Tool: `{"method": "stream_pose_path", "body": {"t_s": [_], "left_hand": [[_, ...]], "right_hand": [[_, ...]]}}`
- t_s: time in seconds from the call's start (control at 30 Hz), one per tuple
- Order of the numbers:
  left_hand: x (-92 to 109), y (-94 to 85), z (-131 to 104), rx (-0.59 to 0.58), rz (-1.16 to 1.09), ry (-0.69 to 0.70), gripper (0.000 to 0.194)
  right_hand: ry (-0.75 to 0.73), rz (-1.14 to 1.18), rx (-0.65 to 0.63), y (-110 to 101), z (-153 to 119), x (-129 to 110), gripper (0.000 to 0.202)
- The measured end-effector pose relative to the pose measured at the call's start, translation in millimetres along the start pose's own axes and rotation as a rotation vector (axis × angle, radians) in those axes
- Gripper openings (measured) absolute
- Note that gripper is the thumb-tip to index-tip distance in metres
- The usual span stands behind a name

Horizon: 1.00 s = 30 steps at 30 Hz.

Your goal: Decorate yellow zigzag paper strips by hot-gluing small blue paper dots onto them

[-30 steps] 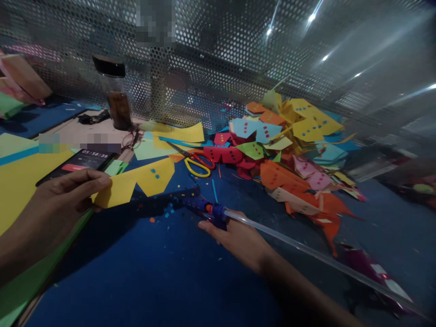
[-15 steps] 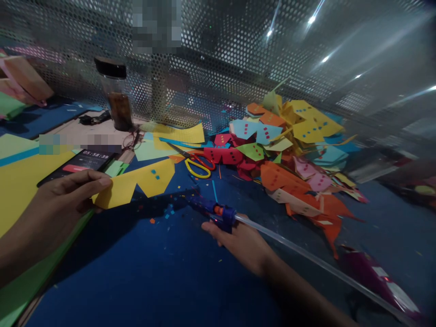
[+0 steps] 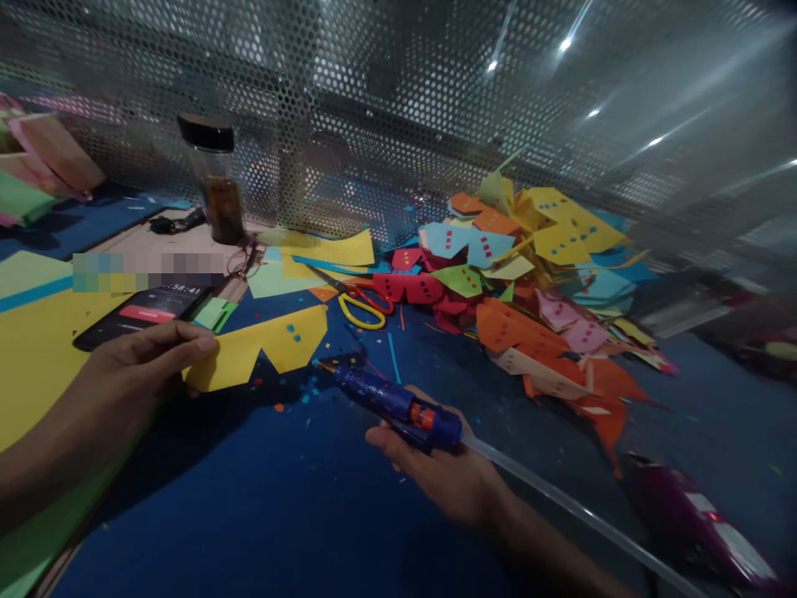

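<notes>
Between thumb and fingers, my left hand [image 3: 146,365] pinches the left end of a yellow paper strip [image 3: 240,357], notched along its lower edge and carrying small blue squares near its right end. My right hand [image 3: 442,465] is wrapped round a blue glue gun [image 3: 386,399] with an orange part inside and a long clear glue stick [image 3: 560,490] out of its back. The gun's tip points left, just beside the lower right corner of the yellow strip; whether they touch I cannot tell. Small coloured paper bits lie around the tip.
Scissors [image 3: 361,311] with red and yellow handles lie behind the strip. Folded coloured papers [image 3: 529,307] are heaped at the right, a purple device [image 3: 697,515] at the lower right. At the left are a phone [image 3: 143,311], a jar [image 3: 217,191] and paper sheets [image 3: 37,357].
The glue gun has turned and its tip now shows nearer the strip, while my right hand has shifted slightly right and down. My left hand and the strip have moved slightly right and down.
</notes>
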<state>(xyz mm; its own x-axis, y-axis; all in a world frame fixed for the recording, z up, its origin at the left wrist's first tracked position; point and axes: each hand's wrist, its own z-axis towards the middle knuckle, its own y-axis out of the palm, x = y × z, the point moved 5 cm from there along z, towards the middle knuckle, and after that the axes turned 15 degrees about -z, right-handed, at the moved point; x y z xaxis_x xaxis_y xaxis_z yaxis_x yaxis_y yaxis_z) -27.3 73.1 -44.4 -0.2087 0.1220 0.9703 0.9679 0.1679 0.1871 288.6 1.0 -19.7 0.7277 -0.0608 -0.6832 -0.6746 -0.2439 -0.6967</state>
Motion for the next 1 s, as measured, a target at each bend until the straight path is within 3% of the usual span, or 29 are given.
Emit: {"method": "stream_pose_path", "body": {"t_s": [0.3, 0.5, 1.0], "left_hand": [[-1.8, 0.2, -5.8, 0.032, 0.055, -0.029, 0.041], [6.2, 9.9, -8.9, -0.01, 0.032, -0.016, 0.036], [5.2, 11.6, -8.5, -0.054, 0.047, -0.006, 0.035]], "right_hand": [[-0.03, -0.027, 0.03, 0.9, -2.1, -11.3, 0.036], [-0.01, -0.084, 0.062, -1.5, -3.5, -16.4, 0.032], [-0.012, -0.09, 0.09, -1.4, -2.8, -19.4, 0.031]]}}
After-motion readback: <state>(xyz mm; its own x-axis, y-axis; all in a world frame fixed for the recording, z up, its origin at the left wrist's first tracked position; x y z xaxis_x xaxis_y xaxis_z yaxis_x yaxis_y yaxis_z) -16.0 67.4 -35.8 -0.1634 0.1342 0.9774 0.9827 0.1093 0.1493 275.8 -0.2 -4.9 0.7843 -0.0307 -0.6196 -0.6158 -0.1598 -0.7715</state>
